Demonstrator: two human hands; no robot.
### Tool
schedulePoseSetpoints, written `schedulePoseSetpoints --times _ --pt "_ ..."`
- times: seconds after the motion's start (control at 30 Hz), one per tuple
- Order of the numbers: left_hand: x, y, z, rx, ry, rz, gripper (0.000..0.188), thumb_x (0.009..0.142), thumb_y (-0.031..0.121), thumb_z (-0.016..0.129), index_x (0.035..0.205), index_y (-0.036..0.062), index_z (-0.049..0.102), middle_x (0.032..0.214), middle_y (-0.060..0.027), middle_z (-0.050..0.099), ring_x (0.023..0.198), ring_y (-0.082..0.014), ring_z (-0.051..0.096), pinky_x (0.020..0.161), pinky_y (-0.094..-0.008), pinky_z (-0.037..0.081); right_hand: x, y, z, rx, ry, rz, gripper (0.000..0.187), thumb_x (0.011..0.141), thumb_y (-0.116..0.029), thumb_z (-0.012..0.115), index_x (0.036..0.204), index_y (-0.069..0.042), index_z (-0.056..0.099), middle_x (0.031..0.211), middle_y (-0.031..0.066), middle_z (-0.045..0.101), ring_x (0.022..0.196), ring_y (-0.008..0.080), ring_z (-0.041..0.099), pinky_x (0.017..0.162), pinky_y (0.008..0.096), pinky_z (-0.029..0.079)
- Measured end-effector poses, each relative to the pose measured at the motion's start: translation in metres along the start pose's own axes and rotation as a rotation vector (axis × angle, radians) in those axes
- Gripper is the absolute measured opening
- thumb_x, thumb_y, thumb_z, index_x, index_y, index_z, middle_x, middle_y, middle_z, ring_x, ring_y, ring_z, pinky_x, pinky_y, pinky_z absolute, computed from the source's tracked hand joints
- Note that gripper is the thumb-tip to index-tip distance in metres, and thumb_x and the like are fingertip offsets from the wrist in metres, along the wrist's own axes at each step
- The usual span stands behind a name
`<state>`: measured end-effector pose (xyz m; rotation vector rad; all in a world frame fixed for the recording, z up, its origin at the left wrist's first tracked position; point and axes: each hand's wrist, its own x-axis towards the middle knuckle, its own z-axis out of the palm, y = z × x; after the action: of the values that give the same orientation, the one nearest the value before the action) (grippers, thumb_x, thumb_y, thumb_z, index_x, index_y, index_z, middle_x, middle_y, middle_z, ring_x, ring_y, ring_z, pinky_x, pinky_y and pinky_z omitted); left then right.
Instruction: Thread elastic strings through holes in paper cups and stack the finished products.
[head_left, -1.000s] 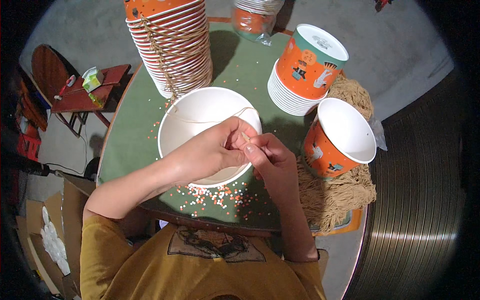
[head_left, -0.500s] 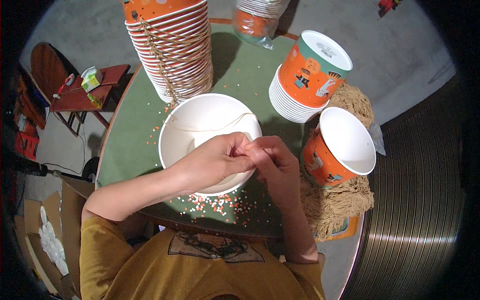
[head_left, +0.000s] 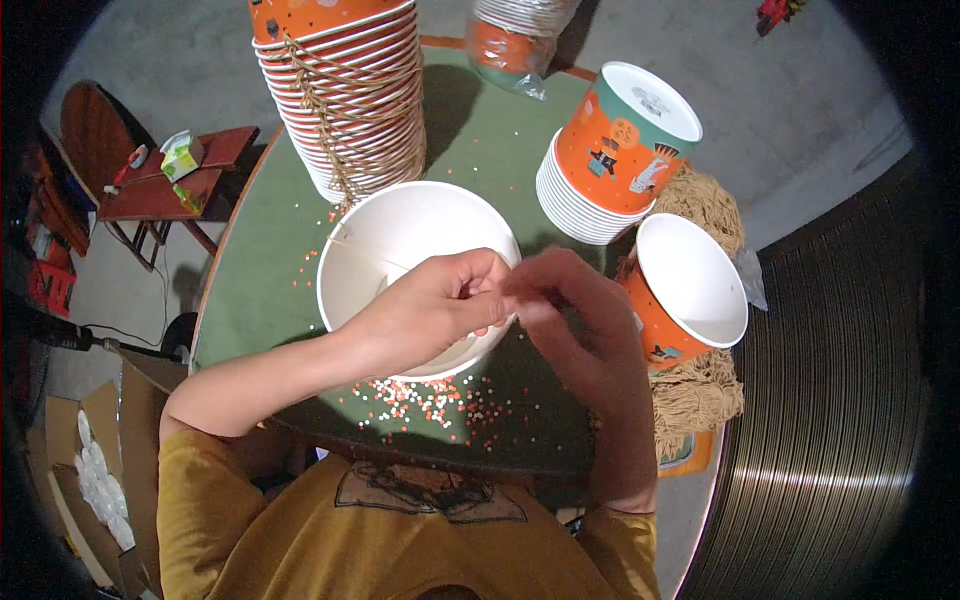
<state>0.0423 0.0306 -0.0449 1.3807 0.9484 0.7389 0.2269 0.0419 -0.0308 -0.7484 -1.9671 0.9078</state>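
Observation:
A white-lined paper bucket (head_left: 370,225) stands upright on the table in front of me, its opening facing up. A thin tan cord (head_left: 362,246) runs from a spot at its left rim across the opening towards my left hand. My left hand (head_left: 455,295) reaches over the bucket, fingers closed in a pinch at its right rim; the cord's end is hidden there. Just right of it, my right hand (head_left: 570,310) is smeared by motion, fingers bent, fingertips close to the left ones. Whether it holds anything does not show.
Behind the bucket rises a tall stack of orange buckets (head_left: 350,110) draped with cords. To the right are an upside-down bucket stack (head_left: 610,160), an upright orange bucket (head_left: 690,280) and tan cord bundles (head_left: 700,395). Orange and white beads (head_left: 430,405) litter the green tabletop (head_left: 270,230).
My right hand has pulled slightly away to the right and its fingers have loosened from the left fingertips. The cord's stretch towards the right rim is no longer visible. My left hand hardly moved.

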Motion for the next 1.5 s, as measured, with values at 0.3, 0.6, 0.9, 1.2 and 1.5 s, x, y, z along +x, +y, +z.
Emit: schedulePoseSetpoints --times 0.3,0.6,0.9,1.2,1.5 --pt "-0.004 0.008 0.004 0.061 -0.078 -0.010 0.022 0.096 0.020 0.055 0.100 -0.0003 0.062 0.088 -0.0026 0.063 0.082 -0.0075 0.055 0.078 -0.0247 0.045 0.018 0.014 -0.004 0.142 -0.054 0.195 0.010 0.089 -0.007 0.054 0.099 -0.006 0.055 0.075 0.0036 0.058 0.069 0.0078 0.053 0.062 0.0260 0.045" --pt "-0.004 0.002 0.006 0.106 -0.056 0.032 0.023 0.096 0.021 0.054 0.100 0.0006 0.064 0.091 -0.0032 0.065 0.085 -0.0072 0.056 0.079 -0.0251 0.045 0.012 0.024 -0.004 0.044 0.006 0.165 0.010 0.091 -0.006 0.053 0.101 -0.007 0.055 0.077 0.0038 0.057 0.069 0.0083 0.052 0.063 0.0256 0.045" --pt "-0.004 0.010 0.002 0.046 -0.059 -0.051 0.022 0.095 0.019 0.051 0.094 0.0007 0.064 0.088 -0.0025 0.066 0.083 -0.0068 0.055 0.080 -0.0235 0.043 -0.027 0.022 -0.007 0.081 0.107 0.165 0.011 0.087 -0.010 0.062 0.092 -0.004 0.055 0.081 0.0044 0.057 0.072 0.0118 0.055 0.065 0.0271 0.046" --pt "-0.001 0.013 0.000 0.066 -0.068 -0.104 0.018 0.095 0.018 0.053 0.097 0.0026 0.062 0.084 0.0020 0.062 0.071 -0.0029 0.049 0.065 -0.0188 0.041 -0.032 0.017 0.011 -0.227 0.181 -0.045 0.012 0.080 -0.007 0.068 0.086 -0.005 0.058 0.076 0.0056 0.055 0.067 0.0198 0.054 0.059 0.0300 0.044" --pt "-0.001 0.008 0.000 -0.345 -0.068 -0.174 0.013 0.093 0.012 0.055 0.097 0.0011 0.060 0.081 -0.0009 0.059 0.070 -0.0061 0.053 0.064 -0.0187 0.044 -0.035 0.016 0.031 -0.410 0.292 -0.237 0.023 0.074 -0.001 0.072 0.089 -0.009 0.057 0.078 0.0041 0.058 0.069 0.0232 0.055 0.063 0.0334 0.045"
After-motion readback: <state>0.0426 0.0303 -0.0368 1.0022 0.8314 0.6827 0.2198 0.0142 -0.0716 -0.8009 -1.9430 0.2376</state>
